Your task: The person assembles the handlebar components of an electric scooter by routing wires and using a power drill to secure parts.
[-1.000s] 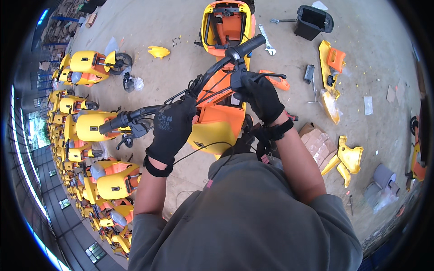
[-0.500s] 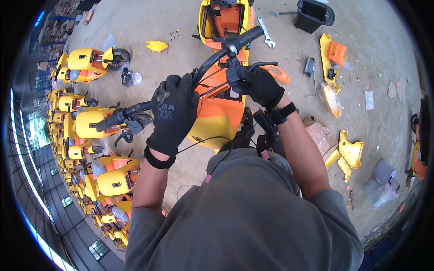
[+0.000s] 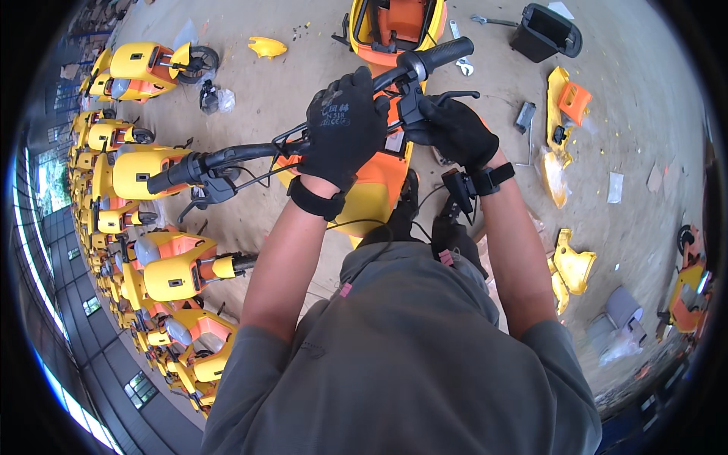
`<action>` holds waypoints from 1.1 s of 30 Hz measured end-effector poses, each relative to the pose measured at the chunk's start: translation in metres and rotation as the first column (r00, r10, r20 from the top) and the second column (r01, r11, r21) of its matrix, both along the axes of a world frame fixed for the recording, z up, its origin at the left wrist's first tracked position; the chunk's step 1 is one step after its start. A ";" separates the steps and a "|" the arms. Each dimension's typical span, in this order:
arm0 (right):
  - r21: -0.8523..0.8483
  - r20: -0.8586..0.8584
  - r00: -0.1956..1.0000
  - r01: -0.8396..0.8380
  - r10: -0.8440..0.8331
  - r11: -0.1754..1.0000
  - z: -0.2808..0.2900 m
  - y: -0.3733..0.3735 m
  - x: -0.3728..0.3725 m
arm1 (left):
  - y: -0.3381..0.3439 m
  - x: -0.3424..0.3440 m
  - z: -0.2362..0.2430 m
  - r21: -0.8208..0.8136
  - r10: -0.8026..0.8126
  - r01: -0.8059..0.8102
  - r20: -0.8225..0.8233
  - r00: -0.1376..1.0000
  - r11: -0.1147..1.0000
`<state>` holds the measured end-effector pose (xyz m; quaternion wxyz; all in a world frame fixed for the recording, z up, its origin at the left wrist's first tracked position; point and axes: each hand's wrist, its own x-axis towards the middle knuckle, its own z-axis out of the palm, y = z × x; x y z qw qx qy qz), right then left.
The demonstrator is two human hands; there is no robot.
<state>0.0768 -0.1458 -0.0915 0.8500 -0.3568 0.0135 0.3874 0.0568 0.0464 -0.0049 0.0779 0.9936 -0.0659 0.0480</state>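
A black handlebar (image 3: pixel 250 152) spans in front of me, above a yellow and orange scooter (image 3: pixel 377 176). My left hand (image 3: pixel 343 125), in a black glove, is closed over the bar's middle, hiding that section. My black-gloved right hand (image 3: pixel 457 135) has its fingers closed on the brake lever bracket (image 3: pixel 409 105) beside the right grip (image 3: pixel 446 54). From that bracket the right brake lever (image 3: pixel 459 95) sticks out past my fingers. At the bar's other end are the left grip (image 3: pixel 171 176) and left brake lever (image 3: pixel 192 205). Thin black cables loop near my left hand.
Rows of yellow scooters (image 3: pixel 178 274) stand on the left. A black bin (image 3: pixel 535 47), an adjustable wrench (image 3: pixel 464 67) and a yellow panel (image 3: pixel 268 48) lie ahead on the concrete floor. Further yellow body parts (image 3: pixel 574 265) and an orange piece (image 3: pixel 575 102) are scattered right.
My left hand has moved up and right along the handlebar, closer to my right hand. My right hand stays at the lever bracket. The whole view has shifted slightly.
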 end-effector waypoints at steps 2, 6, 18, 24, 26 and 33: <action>-0.010 0.051 0.998 -0.029 0.029 1.000 -0.004 -0.005 0.003 | -0.003 0.002 -0.001 0.000 -0.008 0.008 -0.010 1.000 1.000; -0.016 0.005 0.999 -0.033 0.033 0.999 -0.001 -0.005 0.002 | -0.009 0.002 -0.006 -0.032 -0.003 0.003 0.007 1.000 0.999; 0.028 0.002 1.000 0.018 -0.018 0.999 -0.007 -0.001 0.001 | -0.008 0.004 -0.029 -0.181 -0.042 0.076 0.187 0.982 0.981; -0.044 -0.004 0.997 0.074 -0.075 0.996 0.001 0.003 -0.003 | -0.011 0.003 -0.033 -0.208 -0.029 0.071 0.202 0.979 0.975; -0.227 0.295 0.955 0.090 -0.019 0.970 0.010 0.001 -0.005 | -0.010 0.002 -0.033 -0.216 -0.020 0.070 0.228 0.973 0.974; -0.364 0.913 0.105 0.642 0.393 0.675 0.009 -0.005 -0.006 | -0.013 0.000 -0.030 -0.266 -0.017 0.054 0.138 0.990 0.962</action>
